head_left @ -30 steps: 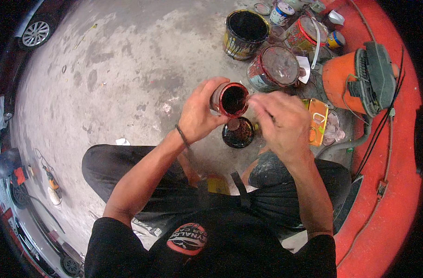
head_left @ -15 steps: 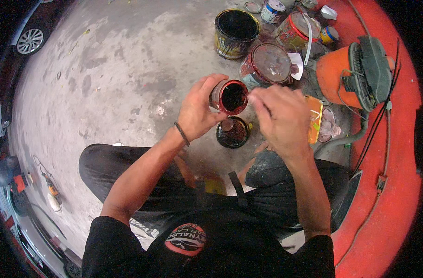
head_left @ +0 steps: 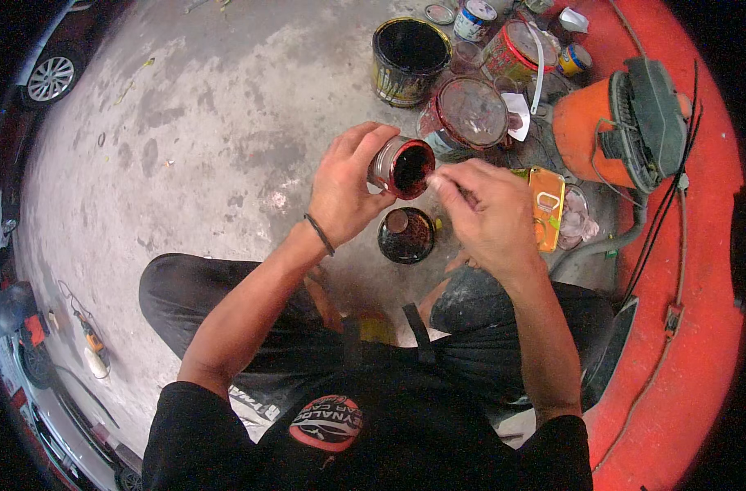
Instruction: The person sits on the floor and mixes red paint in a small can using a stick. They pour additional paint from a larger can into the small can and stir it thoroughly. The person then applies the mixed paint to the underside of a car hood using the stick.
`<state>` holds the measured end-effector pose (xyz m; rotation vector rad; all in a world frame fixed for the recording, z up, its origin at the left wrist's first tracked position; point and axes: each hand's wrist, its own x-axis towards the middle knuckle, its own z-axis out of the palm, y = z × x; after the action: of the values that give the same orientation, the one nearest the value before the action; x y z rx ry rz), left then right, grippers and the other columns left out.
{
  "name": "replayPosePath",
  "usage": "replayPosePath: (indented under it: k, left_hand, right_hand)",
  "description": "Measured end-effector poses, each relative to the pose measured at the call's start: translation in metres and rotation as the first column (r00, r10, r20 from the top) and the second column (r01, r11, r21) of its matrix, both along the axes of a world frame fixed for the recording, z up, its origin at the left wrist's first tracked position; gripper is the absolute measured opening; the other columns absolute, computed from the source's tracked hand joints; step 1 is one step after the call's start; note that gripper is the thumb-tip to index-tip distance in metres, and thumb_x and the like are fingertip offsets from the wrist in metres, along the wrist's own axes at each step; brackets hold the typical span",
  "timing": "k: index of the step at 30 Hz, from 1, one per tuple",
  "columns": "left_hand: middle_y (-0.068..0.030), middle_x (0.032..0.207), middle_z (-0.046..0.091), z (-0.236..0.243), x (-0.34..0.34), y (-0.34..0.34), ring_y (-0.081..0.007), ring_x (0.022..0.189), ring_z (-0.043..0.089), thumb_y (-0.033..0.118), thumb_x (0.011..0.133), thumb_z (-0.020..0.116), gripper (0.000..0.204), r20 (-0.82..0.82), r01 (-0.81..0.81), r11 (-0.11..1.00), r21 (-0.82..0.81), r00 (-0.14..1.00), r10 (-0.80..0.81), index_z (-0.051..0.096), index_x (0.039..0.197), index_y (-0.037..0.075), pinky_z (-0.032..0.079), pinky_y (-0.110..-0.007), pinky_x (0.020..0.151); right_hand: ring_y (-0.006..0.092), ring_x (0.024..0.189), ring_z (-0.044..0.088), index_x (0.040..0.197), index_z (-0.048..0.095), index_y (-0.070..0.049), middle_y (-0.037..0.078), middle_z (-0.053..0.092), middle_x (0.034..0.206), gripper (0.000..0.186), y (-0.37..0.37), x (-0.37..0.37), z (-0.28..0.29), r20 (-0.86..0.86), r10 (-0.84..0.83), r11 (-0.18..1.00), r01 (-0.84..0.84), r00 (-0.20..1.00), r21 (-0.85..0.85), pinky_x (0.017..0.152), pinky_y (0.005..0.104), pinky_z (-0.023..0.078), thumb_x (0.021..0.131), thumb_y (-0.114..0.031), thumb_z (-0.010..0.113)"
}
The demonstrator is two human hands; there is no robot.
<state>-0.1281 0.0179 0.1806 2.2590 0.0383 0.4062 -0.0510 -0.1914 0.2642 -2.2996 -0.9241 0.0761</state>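
Note:
My left hand (head_left: 352,176) is wrapped round a small paint can (head_left: 377,168), tilted so that its open mouth faces right. Red paint coats the rim, and the inside is dark. At the right edge of that rim, the pinched fingers of my right hand (head_left: 492,209) are closed; whatever they hold is hidden or too small to make out. Below the can, on the concrete floor between my feet, stands a round dark paint-stained container (head_left: 410,245) with a brown round part at its top left.
Beyond my hands stand a black-filled bucket (head_left: 385,74), a stained lidded bucket (head_left: 474,110) and a red-rimmed bucket (head_left: 504,61). To the right are an orange shop vacuum (head_left: 581,131), its hose (head_left: 614,244), an orange flat case (head_left: 547,229) and a red floor strip (head_left: 635,409).
Both hands and the paint can have shifted slightly left. More of the dark container below is now uncovered. The left grip on the can is unchanged.

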Motion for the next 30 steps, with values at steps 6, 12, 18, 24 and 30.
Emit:
replayPosePath:
  k: [6,12,18,24,30]
  left_hand:
    - [-0.0158,0.138,0.064,-0.002,0.003,0.007,-0.0423,0.128,0.061,0.012,0.068,0.092,0.081,0.043,-0.013,0.998,0.056,0.999,0.011,0.06,0.142,0.016,0.052,-0.05,0.107]
    - [-0.0177,0.13,0.068,0.002,0.007,0.015,-0.0431,0.12,0.065,0.012,0.07,0.089,0.075,-0.076,0.059,0.996,-0.068,0.995,-0.065,0.061,0.139,0.014,0.054,-0.049,0.104]
    - [-0.0173,0.129,0.069,-0.004,0.003,0.017,-0.042,0.118,0.068,0.014,0.072,0.088,0.074,-0.176,0.105,0.992,-0.063,0.978,-0.115,0.061,0.141,0.013,0.057,-0.048,0.102]
    - [-0.0176,0.127,0.07,-0.01,-0.002,0.013,-0.0421,0.116,0.068,0.014,0.072,0.088,0.071,-0.154,0.071,0.997,0.031,0.986,-0.065,0.063,0.138,0.013,0.057,-0.049,0.101]
    - [-0.0177,0.127,0.07,-0.008,-0.001,0.006,-0.0419,0.113,0.07,0.014,0.071,0.088,0.07,-0.12,0.021,0.998,0.056,0.993,-0.014,0.064,0.136,0.014,0.058,-0.048,0.098]
  right_hand:
    - [0.0316,0.083,0.073,0.101,0.08,-0.007,0.01,0.076,0.091,0.015,-0.001,-0.001,0.001,-0.032,-0.021,0.999,0.022,0.999,0.041,0.073,0.0435,0.051,0.097,-0.021,0.077]
    - [0.0256,0.082,0.074,0.105,0.08,-0.003,0.01,0.079,0.095,0.013,-0.01,0.014,0.019,0.26,0.02,0.999,-0.031,0.965,0.037,0.076,0.0366,0.054,0.094,-0.011,0.081]
    - [0.0276,0.083,0.074,0.103,0.08,-0.003,0.011,0.078,0.093,0.012,-0.015,0.006,0.019,0.291,0.088,0.988,-0.045,0.953,-0.151,0.075,0.0385,0.054,0.094,-0.011,0.08]
    - [0.03,0.079,0.072,0.1,0.078,-0.009,0.008,0.074,0.087,0.011,-0.013,-0.003,0.025,0.204,-0.008,0.998,0.021,0.979,-0.059,0.072,0.0416,0.053,0.094,-0.018,0.079]
    - [0.0295,0.08,0.072,0.1,0.077,-0.008,0.008,0.074,0.088,0.011,-0.006,-0.004,0.028,0.383,0.071,0.978,0.012,0.921,-0.21,0.073,0.0421,0.054,0.093,-0.017,0.08]
